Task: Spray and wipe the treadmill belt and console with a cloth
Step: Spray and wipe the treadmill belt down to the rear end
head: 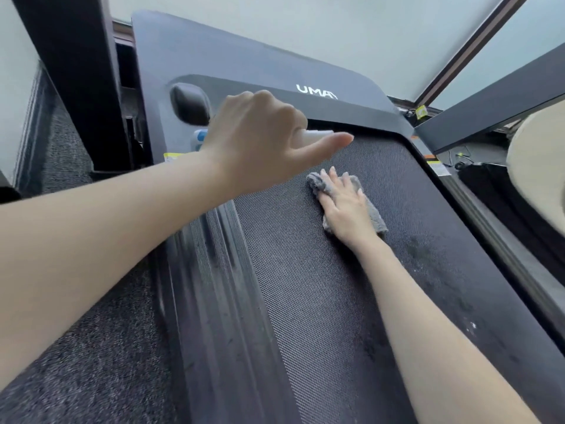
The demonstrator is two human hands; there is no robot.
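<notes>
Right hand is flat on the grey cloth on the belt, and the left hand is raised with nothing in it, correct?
Not quite: the head view shows the raised left hand gripping a spray bottle, its white nozzle showing. The right hand does lie flat on the grey cloth on the belt.

The left hand point(253, 139) hides most of the spray bottle point(315, 136), leaving just a white nozzle tip and a bit of blue. The right hand point(345, 206) covers the middle of the cloth point(374, 218), the warning label point(437, 168) by the belt point(305, 286) is too small to read, and a cream shape point(538, 172) runs off the right edge.
</notes>
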